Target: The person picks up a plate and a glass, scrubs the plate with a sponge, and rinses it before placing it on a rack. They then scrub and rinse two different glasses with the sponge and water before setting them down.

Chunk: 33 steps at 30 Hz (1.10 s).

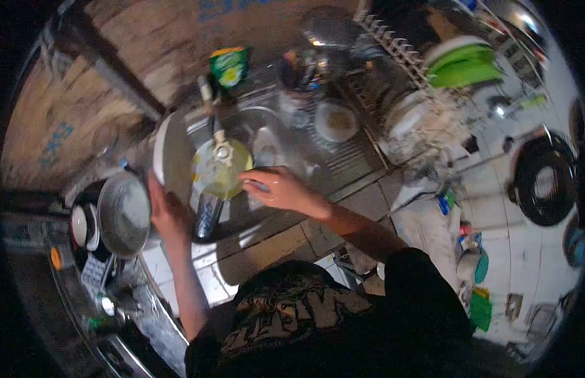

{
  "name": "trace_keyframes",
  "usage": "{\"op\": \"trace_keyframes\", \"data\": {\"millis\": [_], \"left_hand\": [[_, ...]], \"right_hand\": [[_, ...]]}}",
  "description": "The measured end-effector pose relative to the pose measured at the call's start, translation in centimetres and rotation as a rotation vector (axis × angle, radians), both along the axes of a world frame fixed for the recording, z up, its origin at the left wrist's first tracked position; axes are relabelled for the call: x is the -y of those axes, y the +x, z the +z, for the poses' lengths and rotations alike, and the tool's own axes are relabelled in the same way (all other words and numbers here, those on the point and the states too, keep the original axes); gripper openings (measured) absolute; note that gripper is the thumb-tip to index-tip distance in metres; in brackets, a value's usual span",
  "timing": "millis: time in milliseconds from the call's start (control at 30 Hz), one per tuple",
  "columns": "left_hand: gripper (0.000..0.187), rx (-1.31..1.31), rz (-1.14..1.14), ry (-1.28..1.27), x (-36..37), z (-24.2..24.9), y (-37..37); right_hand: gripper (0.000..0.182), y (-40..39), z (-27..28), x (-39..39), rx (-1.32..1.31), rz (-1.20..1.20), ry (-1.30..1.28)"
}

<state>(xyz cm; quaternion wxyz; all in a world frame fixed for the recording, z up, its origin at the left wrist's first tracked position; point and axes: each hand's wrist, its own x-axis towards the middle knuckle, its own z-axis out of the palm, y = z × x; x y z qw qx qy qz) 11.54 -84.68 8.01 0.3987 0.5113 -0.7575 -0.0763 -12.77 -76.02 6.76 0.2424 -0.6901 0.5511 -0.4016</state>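
My left hand point(169, 211) is closed on the lower rim of a plate point(172, 151), which stands on edge at the left side of the metal sink point(267, 116). Over the sink, my right hand point(276, 189) has its fingers bent together at the right edge of a yellowish bowl point(226, 170); whether they hold something small I cannot make out. The tap point(219, 135) reaches over that bowl. Below the bowl a dark, shiny cup point(208, 215) lies in the sink.
A metal pan point(124, 214) sits left of the sink. Behind it stands a green pouch point(230, 67). On the drainboard is a small bowl point(336, 121). Green plates point(465, 66) fill a rack at the upper right. A black pan point(545, 181) is at the far right.
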Motion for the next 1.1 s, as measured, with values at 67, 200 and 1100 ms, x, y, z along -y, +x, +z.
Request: {"op": "trace_keyframes", "data": {"millis": [67, 200, 1100], "left_hand": [[0.062, 0.005, -0.047, -0.126, -1.2, 1.3, -0.2], [0.058, 0.093, -0.216, -0.342, -3.0, 2.2, 0.0], [0.052, -0.164, -0.569, -0.025, -1.7, -3.0, 3.6]], "right_hand": [[0.034, 2.2, 2.3, 0.9, 0.373, -0.037, 0.012], [0.041, 5.5, 7.2, 1.7, 1.126, -0.018, 0.292], [0.019, -16.1, 22.5, -3.6, 0.530, -1.049, -0.585]]}}
